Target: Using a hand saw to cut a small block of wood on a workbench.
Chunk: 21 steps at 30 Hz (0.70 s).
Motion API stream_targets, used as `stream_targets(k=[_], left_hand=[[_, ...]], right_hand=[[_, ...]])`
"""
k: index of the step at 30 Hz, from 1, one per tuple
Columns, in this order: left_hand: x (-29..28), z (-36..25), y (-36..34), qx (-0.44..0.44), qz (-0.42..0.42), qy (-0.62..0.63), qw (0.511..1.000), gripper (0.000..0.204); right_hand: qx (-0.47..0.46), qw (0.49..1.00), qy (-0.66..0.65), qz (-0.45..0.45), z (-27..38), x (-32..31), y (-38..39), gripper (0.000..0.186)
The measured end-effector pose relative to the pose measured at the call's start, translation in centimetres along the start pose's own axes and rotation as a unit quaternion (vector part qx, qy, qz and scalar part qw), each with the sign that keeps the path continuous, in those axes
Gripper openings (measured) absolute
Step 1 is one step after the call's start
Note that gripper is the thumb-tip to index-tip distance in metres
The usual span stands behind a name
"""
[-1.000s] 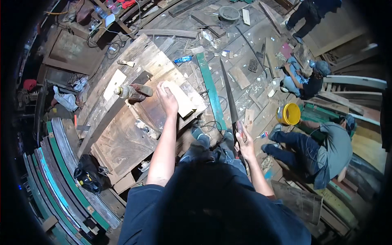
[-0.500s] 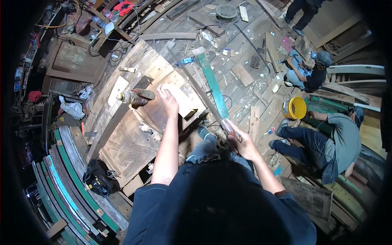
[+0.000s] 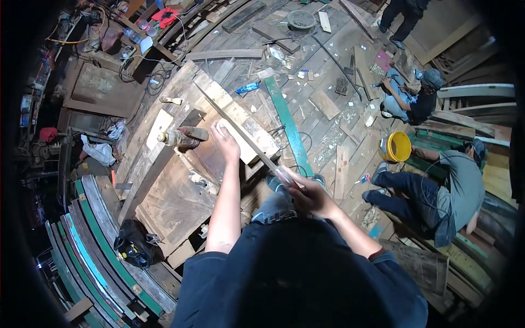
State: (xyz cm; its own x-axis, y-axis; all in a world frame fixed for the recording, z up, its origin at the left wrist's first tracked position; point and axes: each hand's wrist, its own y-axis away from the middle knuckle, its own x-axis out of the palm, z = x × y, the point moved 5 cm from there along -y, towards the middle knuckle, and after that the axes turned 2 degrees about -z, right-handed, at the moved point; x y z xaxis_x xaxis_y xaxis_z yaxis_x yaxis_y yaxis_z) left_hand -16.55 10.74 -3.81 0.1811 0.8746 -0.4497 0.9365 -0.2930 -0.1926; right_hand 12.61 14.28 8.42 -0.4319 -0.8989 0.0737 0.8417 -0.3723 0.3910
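Note:
My left hand grips the near-left edge of a pale wooden block on the worn wooden workbench. In my closed right hand is the handle of what looks like a hand saw; its long tapered blade slants up and left across the block. Whether the blade touches the wood, I cannot tell. Left of my left hand stands a dirty bottle, beside a brown wooden piece. A small brush lies farther up the bench.
A green plank and a blue can lie on the littered plank floor. At right, two people crouch or bend near a yellow bucket; a third stands at the back. Curved painted boards and a black bag are at lower left.
My right hand has moved left and slightly down, bringing the saw blade from right of the block to across it. My left hand stays on the block.

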Motion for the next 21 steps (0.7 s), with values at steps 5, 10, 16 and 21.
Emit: stream_targets(k=[5,10,16,21], left_hand=[[0.1,0.0,0.0,0.003,0.004,0.009,1.0,0.032],[0.0,0.3,0.0,0.006,0.009,0.007,1.0,0.032],[-0.1,-0.5,0.1,-0.008,0.008,0.035,0.999,0.03],[-0.1,-0.9,0.1,0.001,0.016,0.035,0.999,0.03]], right_hand=[[-0.048,0.998,0.042,-0.013,-0.1,0.0,-0.5,0.054],[-0.042,0.998,0.015,0.036,0.3,0.2,-0.4,0.064],[-0.066,0.995,0.036,0.059,0.6,0.8,1.8,0.082],[-0.144,0.98,0.101,0.089,4.8,1.0,2.1,0.097]])
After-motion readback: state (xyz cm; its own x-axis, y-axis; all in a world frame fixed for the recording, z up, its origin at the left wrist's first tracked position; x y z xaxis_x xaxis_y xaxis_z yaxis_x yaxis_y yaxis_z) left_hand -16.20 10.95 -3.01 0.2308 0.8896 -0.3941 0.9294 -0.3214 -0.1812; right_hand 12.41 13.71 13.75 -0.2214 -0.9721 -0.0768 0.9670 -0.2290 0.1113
